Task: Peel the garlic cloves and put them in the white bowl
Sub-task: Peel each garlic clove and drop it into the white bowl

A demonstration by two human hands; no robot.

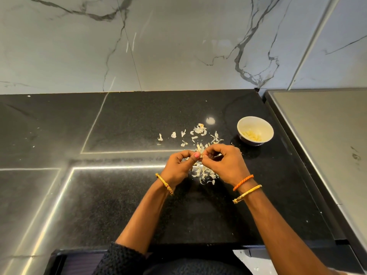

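Note:
A small garlic clove (pixel 202 156) is pinched between my two hands over the black counter. My left hand (pixel 181 165) holds it with thumb and curled fingers. My right hand (pixel 225 162) pinches the clove from the other side, fingers bent over it. Most of the clove is hidden by my fingertips. The white bowl (pixel 266 126) stands to the right and a little beyond my hands, with several peeled cloves (pixel 251 135) lying in its bottom. Papery garlic skins (pixel 204 173) lie under and behind my hands.
More loose skins (pixel 199 129) are scattered on the black stone counter (pixel 123 195) toward the marble wall (pixel 178 46). A grey raised surface (pixel 321 135) borders the counter on the right, close behind the bowl.

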